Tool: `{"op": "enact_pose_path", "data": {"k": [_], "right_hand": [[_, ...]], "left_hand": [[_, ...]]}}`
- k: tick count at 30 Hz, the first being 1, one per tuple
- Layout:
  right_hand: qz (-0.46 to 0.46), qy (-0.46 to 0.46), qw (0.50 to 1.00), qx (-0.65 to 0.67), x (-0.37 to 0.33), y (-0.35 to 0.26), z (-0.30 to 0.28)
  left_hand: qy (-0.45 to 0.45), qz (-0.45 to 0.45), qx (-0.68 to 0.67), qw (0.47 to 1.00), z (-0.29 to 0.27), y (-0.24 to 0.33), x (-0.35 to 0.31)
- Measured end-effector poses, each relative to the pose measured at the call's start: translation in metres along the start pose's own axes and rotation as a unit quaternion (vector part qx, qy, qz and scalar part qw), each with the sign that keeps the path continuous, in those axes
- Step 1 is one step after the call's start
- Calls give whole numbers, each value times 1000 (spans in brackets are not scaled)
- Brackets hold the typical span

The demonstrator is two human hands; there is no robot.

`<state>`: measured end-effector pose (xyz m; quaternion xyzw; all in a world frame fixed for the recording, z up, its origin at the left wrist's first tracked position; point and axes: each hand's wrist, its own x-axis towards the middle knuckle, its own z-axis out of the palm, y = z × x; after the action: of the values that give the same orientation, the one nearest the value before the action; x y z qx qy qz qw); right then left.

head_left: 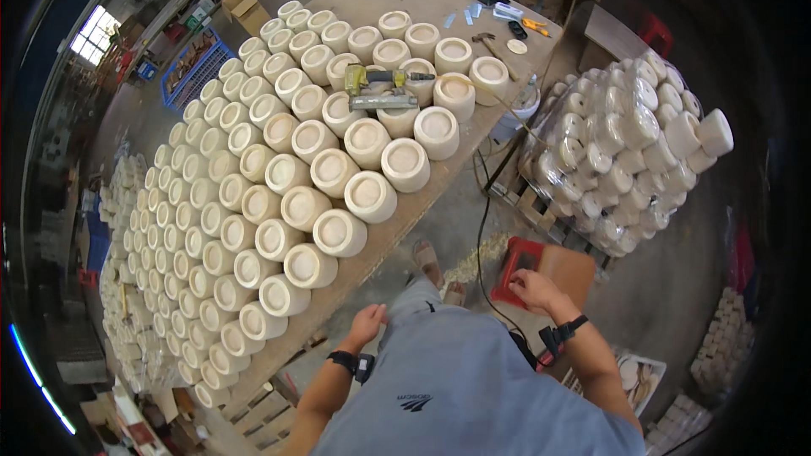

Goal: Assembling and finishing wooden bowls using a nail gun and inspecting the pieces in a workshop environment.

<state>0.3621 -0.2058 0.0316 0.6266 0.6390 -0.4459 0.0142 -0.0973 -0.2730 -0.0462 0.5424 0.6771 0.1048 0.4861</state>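
My left hand point(367, 324) hangs beside my left thigh, near the table's edge, with its fingers curled in and nothing visible in them. Off to the right, my right hand point(534, 290) hovers over a red plastic box or stool point(515, 263) with a brown board-like piece point(568, 274) beside it; its fingers are loosely bent and a little apart, with nothing seen between them. Rows of pale round wooden pieces point(370, 196) with recessed tops cover much of the table point(397, 232). A yellow-green nail gun point(380, 84) lies on top of them, joined to a hose.
A hammer point(494, 46), orange-handled pliers point(536, 27) and small items lie at the table's far end. Plastic-wrapped wooden pieces point(621, 148) are piled on the right. A dark cable point(480, 245) crosses the floor near my feet. A white crate point(638, 380) stands behind my right arm.
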Motion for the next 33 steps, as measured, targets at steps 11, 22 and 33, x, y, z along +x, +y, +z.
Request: {"op": "enact_pose_path", "data": {"k": [11,22,33], "right_hand": [[1,37,997,-75,101,-18,-131],[-318,177,929,-62,363,-171,-239],[-319,-53,937,-129,529,-291,-195]], "left_hand": [[-2,-3,-42,999,-21,70,163],[99,-155,-95,978,13,84,121],[154,-339,-210,904,121,97,47]]}}
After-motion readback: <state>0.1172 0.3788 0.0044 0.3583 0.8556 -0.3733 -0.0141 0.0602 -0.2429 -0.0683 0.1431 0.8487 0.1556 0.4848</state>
